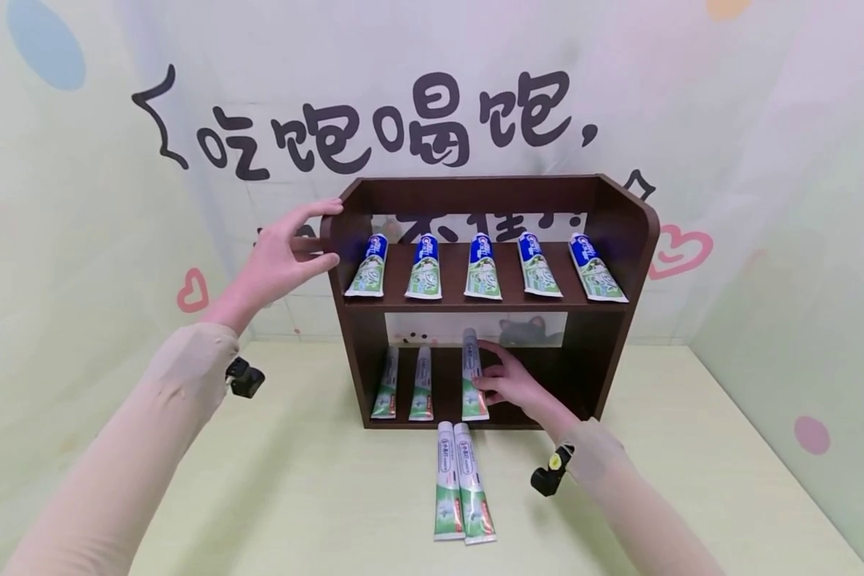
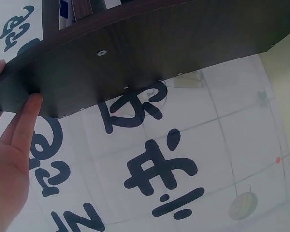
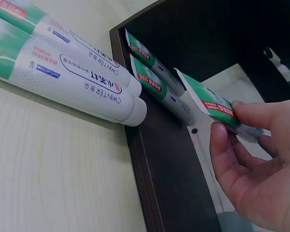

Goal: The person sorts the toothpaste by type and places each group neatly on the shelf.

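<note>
A dark brown two-tier shelf (image 1: 490,306) stands on the table. My left hand (image 1: 281,252) rests on the top of its left side panel, fingers on the outside and near the front edge; the left wrist view shows fingertips touching that panel (image 2: 135,63). In the lower tier my right hand (image 1: 511,380) pinches a white-and-green toothpaste tube (image 1: 473,384) between thumb and fingers, cap toward the back. Left of it lie two like tubes, one toothpaste tube (image 1: 421,384) nearer and another toothpaste tube (image 1: 386,384) by the side panel.
Two more white-and-green tubes (image 1: 449,488) lie side by side on the pale table (image 1: 317,496) before the shelf. Several blue-and-green toothpaste tubes (image 1: 482,268) stand in a row on the upper tier. A printed curtain (image 1: 432,48) hangs behind.
</note>
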`<state>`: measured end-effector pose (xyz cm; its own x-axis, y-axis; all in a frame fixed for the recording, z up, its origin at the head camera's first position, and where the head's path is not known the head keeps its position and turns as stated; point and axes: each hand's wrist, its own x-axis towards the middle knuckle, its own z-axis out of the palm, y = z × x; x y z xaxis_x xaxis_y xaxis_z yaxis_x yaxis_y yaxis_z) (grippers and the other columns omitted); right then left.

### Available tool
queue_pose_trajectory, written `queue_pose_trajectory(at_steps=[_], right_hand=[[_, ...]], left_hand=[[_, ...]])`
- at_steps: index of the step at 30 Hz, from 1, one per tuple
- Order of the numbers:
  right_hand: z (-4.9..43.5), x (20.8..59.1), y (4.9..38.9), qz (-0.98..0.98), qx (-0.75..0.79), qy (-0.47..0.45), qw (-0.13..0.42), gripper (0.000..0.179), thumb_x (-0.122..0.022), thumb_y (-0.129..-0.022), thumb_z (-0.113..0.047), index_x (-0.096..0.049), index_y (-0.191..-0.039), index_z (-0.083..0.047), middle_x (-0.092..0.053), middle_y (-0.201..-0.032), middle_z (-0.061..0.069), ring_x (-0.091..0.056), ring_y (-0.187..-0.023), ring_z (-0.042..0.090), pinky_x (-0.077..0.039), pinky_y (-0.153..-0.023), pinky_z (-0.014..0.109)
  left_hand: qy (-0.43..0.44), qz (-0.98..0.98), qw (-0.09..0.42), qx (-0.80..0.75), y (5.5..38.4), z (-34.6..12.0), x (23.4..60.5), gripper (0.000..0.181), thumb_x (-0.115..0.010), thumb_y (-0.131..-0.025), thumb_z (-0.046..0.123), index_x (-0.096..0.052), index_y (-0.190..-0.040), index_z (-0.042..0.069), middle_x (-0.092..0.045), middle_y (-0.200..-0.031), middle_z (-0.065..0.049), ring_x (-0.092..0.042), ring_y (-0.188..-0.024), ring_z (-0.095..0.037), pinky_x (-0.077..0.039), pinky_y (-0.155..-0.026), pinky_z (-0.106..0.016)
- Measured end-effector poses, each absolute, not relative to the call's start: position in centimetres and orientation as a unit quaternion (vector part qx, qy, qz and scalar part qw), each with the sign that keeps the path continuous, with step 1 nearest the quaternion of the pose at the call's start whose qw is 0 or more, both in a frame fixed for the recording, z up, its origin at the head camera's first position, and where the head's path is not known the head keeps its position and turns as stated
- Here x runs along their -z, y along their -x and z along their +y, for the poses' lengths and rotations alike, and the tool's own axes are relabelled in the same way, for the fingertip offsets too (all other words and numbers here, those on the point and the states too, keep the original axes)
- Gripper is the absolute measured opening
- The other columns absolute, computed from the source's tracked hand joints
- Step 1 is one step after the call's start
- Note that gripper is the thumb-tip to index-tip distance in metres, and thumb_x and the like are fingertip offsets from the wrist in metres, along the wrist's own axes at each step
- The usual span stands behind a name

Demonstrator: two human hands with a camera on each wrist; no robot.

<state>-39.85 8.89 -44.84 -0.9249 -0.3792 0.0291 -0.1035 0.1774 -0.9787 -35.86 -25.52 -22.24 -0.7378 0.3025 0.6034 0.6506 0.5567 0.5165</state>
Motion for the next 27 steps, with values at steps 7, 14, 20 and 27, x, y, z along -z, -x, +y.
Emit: queue_pose_trajectory(at_steps=[7,14,20,27], right_hand=[[8.3,45.7,40.9,0.753,0.629,0.157,0.108,0.076,-0.065,-0.091,-0.001,-0.026,-0.154,-0.015,-0.063,-0.115,0.028,-0.063,-0.079,0.016,-0.06,-0.065,0.032],[8.0,46.5,41.7,0.761,0.628,0.132,0.091,0.076,-0.066,-0.089,-0.001,-0.028,-0.154,-0.016,-0.063,-0.115,0.028,-0.065,-0.08,0.018,-0.061,-0.065,0.032],[7.7,47.1,42.2,0.767,0.62,0.142,0.079,0.074,-0.066,-0.089,0.001,-0.03,-0.152,-0.014,-0.065,-0.112,0.028,-0.064,-0.076,0.016,-0.06,-0.062,0.033],[7.5,47.7,42.6,0.777,0.609,0.139,0.073,0.077,-0.065,-0.089,0.003,-0.028,-0.154,-0.014,-0.065,-0.112,0.029,-0.066,-0.078,0.018,-0.06,-0.06,0.033]], left_hand=[[0.277,-0.853,0.23,0.378,35.8,-25.5,22.0,0.067,-0.072,-0.085,-0.001,-0.048,-0.145,0.019,-0.045,-0.154,-0.002,-0.07,-0.104,-0.036,-0.055,-0.082,-0.009],[0.277,-0.852,0.23,0.38,35.8,-25.3,22.1,0.066,-0.071,-0.086,0.0,-0.048,-0.145,0.021,-0.045,-0.154,0.001,-0.071,-0.105,-0.035,-0.055,-0.082,-0.009],[0.28,-0.85,0.23,0.382,36.0,-25.4,22.2,0.067,-0.072,-0.085,-0.001,-0.049,-0.145,0.02,-0.045,-0.154,0.0,-0.071,-0.104,-0.035,-0.056,-0.081,-0.01],[0.278,-0.851,0.231,0.382,36.0,-25.4,22.3,0.066,-0.071,-0.085,-0.001,-0.049,-0.144,0.019,-0.045,-0.154,0.0,-0.071,-0.103,-0.035,-0.056,-0.082,-0.011]])
